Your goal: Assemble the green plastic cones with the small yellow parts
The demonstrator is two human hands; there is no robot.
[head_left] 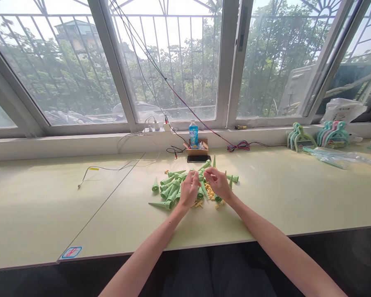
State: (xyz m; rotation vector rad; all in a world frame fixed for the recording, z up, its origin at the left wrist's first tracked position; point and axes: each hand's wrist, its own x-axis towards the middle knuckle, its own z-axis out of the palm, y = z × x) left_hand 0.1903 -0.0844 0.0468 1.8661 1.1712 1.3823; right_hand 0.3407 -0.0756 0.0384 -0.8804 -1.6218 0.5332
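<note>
My left hand (190, 189) is closed, its fingers curled around a green watering spike (200, 175) that is partly hidden by the fingers. Close beside it, my right hand (219, 184) has thumb and fingers pinched together at the spike; whatever is in the pinch is too small to make out. Under and around both hands lies a loose heap of green plastic watering spikes (173, 189), cone-shaped with ribbed round caps. Small yellow plastic valve pieces (210, 192) are scattered below the right hand, with several more yellow pieces (198, 204) near the left wrist.
Behind the heap are a black phone (199, 159) and a cardboard box (204, 151) with a blue bottle (193, 134). A white cable (105, 167) crosses the table (117, 222) at left. Green clip hangers (300, 138) and plastic bags (340, 159) lie at right.
</note>
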